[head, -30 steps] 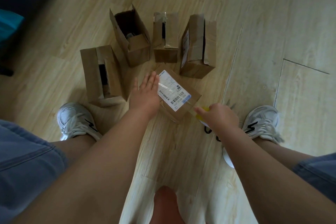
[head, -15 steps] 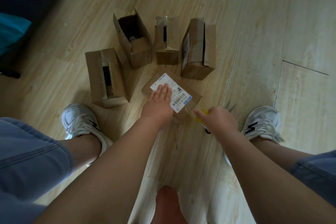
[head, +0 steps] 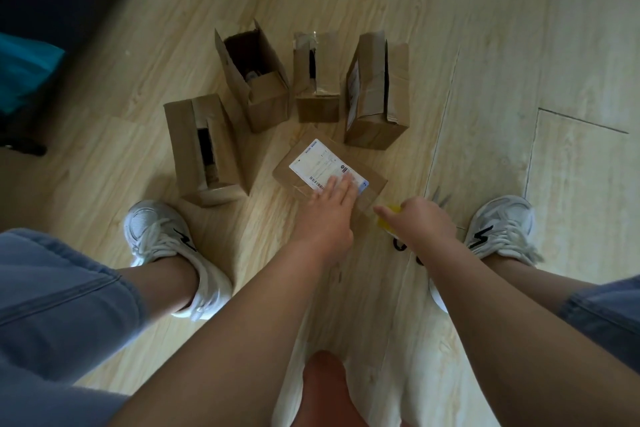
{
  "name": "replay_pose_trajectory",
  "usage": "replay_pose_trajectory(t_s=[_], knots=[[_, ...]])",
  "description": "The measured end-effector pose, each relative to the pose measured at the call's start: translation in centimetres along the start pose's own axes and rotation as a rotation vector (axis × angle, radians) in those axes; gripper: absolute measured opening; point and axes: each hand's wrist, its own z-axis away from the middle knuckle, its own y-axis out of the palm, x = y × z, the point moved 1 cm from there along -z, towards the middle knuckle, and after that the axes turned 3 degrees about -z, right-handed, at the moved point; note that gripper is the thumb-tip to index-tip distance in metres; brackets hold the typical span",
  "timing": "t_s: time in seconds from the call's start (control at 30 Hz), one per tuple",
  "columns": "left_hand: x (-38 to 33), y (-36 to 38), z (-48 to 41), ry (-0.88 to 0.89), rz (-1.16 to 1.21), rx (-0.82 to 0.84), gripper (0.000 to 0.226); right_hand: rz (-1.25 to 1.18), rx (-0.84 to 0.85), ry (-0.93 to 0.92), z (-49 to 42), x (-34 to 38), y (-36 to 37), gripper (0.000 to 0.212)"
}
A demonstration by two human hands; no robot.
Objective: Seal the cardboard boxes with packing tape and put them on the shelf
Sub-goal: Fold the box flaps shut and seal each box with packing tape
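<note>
A small cardboard box (head: 304, 163) with a white shipping label lies flat on the wooden floor between my feet. My left hand (head: 329, 211) presses flat on its near end, fingers straight, over clear tape. My right hand (head: 420, 224) grips a yellow tape dispenser (head: 389, 218) just off the box's right corner, index finger pointing at the box. Four more cardboard boxes stand behind with flaps unsealed: one at the left (head: 204, 149), one wide open (head: 252, 76), a small one (head: 317, 76) and a tall one (head: 375, 94).
My white sneakers flank the work spot, left (head: 166, 243) and right (head: 498, 229). Dark furniture with teal (head: 24, 69) and pink fabric fills the upper left corner. Bare wooden floor stretches to the right and beyond the boxes.
My left hand has slid across the labelled box from its far left side toward the near right end. My right hand with the dispenser has stayed almost in place.
</note>
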Motion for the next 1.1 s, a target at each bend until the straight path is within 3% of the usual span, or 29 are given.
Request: replay_pose_trajectory(t_s=[0.27, 0.4, 0.47, 0.57, 0.67, 0.77, 0.87, 1.0, 1.1], knots=[[-0.6, -0.4, -0.5, 0.069, -0.205, -0.02, 0.085, -0.143, 0.12, -0.082, -0.2, -1.0, 0.3, 0.045], [-0.6, -1.9, -2.7, 0.183, -0.401, 0.047, 0.112, -0.174, 0.149, -0.12, 0.0, -1.2, -0.3, 0.04], [-0.6, -2.4, -3.9, 0.191, -0.46, 0.112, 0.124, -0.177, 0.162, -0.134, 0.1, -1.2, -0.5, 0.042], [-0.5, -2.5, -5.0, 0.179, -0.559, 0.136, 0.132, -0.199, 0.207, -0.147, 0.2, -1.4, -0.8, 0.068], [-0.3, -2.0, -5.0, 0.194, -0.607, 0.077, 0.128, -0.225, 0.253, -0.166, 0.3, -1.4, -1.2, 0.057], [-0.1, -1.5, -4.9, 0.202, -0.603, 0.037, 0.123, -0.236, 0.293, -0.162, 0.4, -0.9, -1.3, 0.057], [0.2, -1.2, -4.5, 0.184, -0.562, 0.038, 0.119, -0.307, 0.29, -0.117, 0.2, -0.2, -0.8, 0.038], [0.6, 0.5, -2.1, 0.059, -0.346, -0.049, 0.102, -0.401, 0.189, -0.012, -0.2, 0.9, -0.1, 0.045], [0.1, 2.5, 0.5, -0.074, -0.147, -0.139, 0.089, -0.455, 0.091, -0.035, -0.1, 1.8, -0.3, 0.071]])
